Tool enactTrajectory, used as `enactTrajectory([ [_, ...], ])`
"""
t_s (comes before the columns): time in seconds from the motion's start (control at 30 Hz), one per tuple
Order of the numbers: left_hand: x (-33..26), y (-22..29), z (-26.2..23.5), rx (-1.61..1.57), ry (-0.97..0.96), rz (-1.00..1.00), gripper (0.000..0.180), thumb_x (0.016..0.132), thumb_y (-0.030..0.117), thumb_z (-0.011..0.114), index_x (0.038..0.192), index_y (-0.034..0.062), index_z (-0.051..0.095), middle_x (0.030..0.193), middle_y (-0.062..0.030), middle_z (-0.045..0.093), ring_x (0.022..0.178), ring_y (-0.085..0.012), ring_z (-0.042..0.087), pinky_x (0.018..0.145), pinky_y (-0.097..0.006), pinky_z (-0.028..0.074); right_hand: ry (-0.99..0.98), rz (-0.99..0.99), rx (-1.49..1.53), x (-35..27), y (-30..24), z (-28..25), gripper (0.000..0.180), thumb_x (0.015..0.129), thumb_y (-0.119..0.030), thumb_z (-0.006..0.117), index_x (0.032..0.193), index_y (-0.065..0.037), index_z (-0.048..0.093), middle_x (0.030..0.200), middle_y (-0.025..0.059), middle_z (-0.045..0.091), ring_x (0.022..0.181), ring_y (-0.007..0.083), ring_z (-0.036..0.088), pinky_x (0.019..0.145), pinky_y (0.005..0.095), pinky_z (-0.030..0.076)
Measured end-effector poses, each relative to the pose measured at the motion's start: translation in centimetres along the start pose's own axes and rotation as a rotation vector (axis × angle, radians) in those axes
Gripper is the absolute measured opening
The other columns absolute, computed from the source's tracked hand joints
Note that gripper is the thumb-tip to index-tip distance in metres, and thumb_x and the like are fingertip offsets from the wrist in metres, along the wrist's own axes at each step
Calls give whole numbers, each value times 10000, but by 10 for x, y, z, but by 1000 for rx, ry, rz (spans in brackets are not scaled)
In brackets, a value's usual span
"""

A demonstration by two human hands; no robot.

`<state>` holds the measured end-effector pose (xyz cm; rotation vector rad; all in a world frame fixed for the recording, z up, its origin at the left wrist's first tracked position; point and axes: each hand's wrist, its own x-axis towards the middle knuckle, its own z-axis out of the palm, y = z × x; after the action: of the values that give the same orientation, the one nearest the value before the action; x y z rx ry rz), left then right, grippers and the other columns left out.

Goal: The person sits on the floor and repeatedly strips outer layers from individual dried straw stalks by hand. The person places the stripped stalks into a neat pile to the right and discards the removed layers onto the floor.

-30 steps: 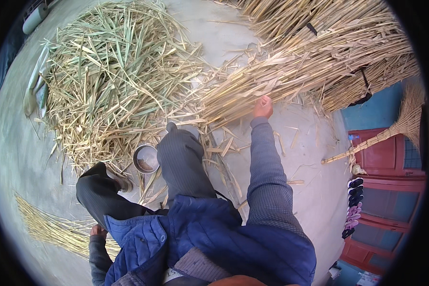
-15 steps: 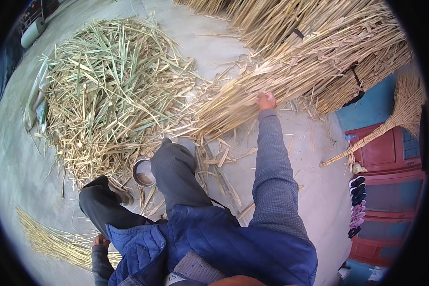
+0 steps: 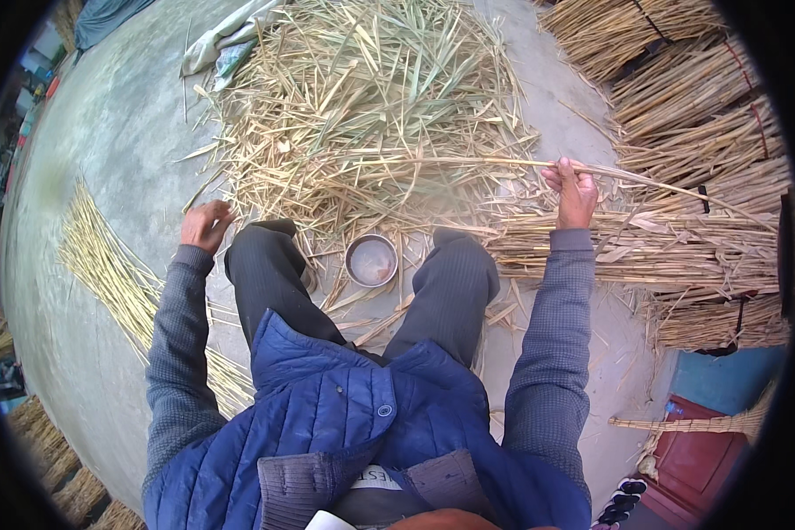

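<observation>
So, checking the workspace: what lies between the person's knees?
In the head view, a small round metal bowl sits on the ground among loose straw scraps.

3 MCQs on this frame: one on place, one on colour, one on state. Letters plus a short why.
1. Where is the bowl?
A. between the knees
B. on the heap
C. beside the broom

2. What colour is the jacket?
A. red
B. blue
C. green

3. What is the right hand doing?
A. resting flat on the ground
B. gripping a stalk
C. holding the bowl

Key: 1 A, it sits on the ground between the two legs. 2 B, the quilted fabric is blue. 3 B, the fingers close round a long stalk; the left hand is empty.
</observation>
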<state>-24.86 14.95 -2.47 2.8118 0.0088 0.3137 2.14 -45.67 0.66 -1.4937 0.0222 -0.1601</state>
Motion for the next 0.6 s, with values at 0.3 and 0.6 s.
enactTrajectory([
  [0.3, 171, 133, 34, -140, 91, 283, 432, 821, 413, 761, 1145, 136, 693, 1017, -45, 699, 991, -212, 612, 896, -368, 390, -81, -274, -4, -49, -47, 155, 259, 977, -261, 672, 990, -5, 636, 793, 88, 690, 652, 127, 648, 651, 267, 553],
  [0.6, 182, 92, 60, -701, 162, -28, 222, 770, 215, 840, 935, 82, 778, 879, -50, 739, 849, -196, 663, 808, -330, 506, -63, -146, -4, -49, -43, 200, 335, 970, -331, 678, 904, -9, 615, 734, 118, 671, 595, 141, 643, 611, 256, 534],
])
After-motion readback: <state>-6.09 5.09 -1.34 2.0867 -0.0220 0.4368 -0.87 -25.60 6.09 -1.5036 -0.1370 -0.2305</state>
